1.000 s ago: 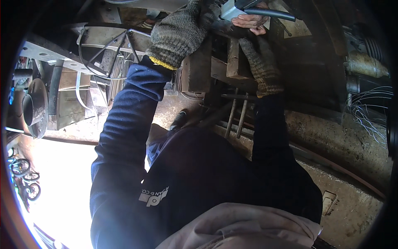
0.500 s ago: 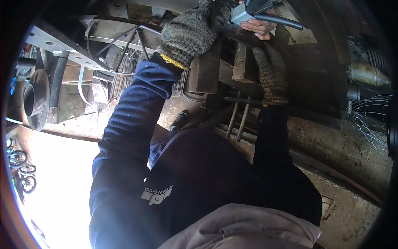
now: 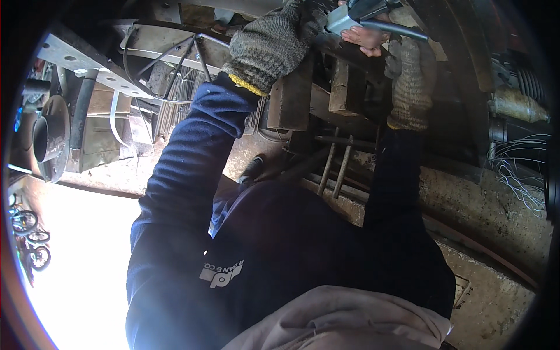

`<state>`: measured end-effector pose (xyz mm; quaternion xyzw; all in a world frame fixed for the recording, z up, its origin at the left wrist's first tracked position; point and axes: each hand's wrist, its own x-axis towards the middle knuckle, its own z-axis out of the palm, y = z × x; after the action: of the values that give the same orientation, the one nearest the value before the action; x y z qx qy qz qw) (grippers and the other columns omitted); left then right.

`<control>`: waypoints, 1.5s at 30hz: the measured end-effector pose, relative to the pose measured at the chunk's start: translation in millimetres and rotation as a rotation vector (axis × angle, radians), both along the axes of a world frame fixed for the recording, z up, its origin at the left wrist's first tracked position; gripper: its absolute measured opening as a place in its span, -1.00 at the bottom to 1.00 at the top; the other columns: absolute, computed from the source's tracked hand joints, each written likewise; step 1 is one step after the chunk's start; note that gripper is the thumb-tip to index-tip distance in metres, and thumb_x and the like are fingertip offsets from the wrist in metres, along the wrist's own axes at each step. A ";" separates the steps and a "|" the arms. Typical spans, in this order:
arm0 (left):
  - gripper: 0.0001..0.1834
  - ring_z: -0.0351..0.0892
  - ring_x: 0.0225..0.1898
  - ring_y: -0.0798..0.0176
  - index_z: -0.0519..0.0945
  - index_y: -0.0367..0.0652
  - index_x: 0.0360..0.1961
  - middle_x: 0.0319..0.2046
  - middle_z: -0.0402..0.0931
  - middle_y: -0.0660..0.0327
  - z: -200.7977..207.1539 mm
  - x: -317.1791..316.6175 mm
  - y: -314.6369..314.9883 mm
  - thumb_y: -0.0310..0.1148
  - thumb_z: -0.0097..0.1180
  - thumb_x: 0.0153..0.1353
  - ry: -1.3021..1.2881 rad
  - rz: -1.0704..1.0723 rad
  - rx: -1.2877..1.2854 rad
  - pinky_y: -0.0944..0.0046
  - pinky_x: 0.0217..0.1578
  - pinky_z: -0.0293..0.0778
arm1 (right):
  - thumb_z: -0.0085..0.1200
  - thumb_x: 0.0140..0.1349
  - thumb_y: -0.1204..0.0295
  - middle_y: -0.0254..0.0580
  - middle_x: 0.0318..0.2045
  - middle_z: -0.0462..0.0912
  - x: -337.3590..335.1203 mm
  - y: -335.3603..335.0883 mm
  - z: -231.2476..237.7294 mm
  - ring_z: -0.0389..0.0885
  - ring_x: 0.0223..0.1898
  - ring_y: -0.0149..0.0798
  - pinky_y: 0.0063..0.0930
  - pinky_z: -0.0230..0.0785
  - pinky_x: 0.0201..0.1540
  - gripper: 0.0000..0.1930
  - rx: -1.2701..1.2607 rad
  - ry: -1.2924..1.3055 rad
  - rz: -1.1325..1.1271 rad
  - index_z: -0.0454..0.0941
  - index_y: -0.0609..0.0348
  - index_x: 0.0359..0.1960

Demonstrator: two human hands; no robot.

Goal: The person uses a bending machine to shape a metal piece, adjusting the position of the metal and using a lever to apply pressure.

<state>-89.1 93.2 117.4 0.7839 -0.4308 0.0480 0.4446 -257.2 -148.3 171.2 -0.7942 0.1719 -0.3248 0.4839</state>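
Observation:
My left hand (image 3: 269, 51), in a grey knitted glove with a yellow cuff, is at the top centre. Its fingers bend over something dark at the upper edge; what they hold is hidden. My right hand (image 3: 412, 81), gloved alike, reaches up with its fingers apart, just below a dark round bar (image 3: 394, 28). The bar sticks out to the right beside a grey metal block (image 3: 341, 20). Another person's bare hand (image 3: 365, 38) is at the block, between it and my right glove.
Two rectangular metal bars (image 3: 290, 100) (image 3: 346, 88) jut toward me below the hands. To the left lie a perforated steel beam (image 3: 70, 58), a flanged pipe (image 3: 49, 140) and thin rods (image 3: 181, 93). Loose wire (image 3: 521, 175) hangs at the right. Two short rods (image 3: 335, 163) stand below the bars.
My right hand has moved up and to the right, from beside the rectangular bars to just below the round bar. My left hand has hardly moved.

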 end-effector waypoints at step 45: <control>-0.48 0.70 -0.18 -0.14 0.52 -0.21 0.25 -0.19 0.70 -0.11 -1.3 -4.6 -1.4 -0.17 0.14 0.35 -0.021 0.044 -0.110 0.03 -0.16 0.60 | 0.29 0.38 0.20 -0.25 -0.44 0.73 35.1 28.6 18.9 0.46 -0.65 -0.59 -0.71 0.18 -0.67 -0.59 0.114 0.000 -0.002 0.65 0.21 0.12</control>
<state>-93.7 91.8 116.1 0.7672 -0.4146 0.0895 0.4812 -222.1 -119.7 190.1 -0.7652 0.1911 -0.3151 0.5279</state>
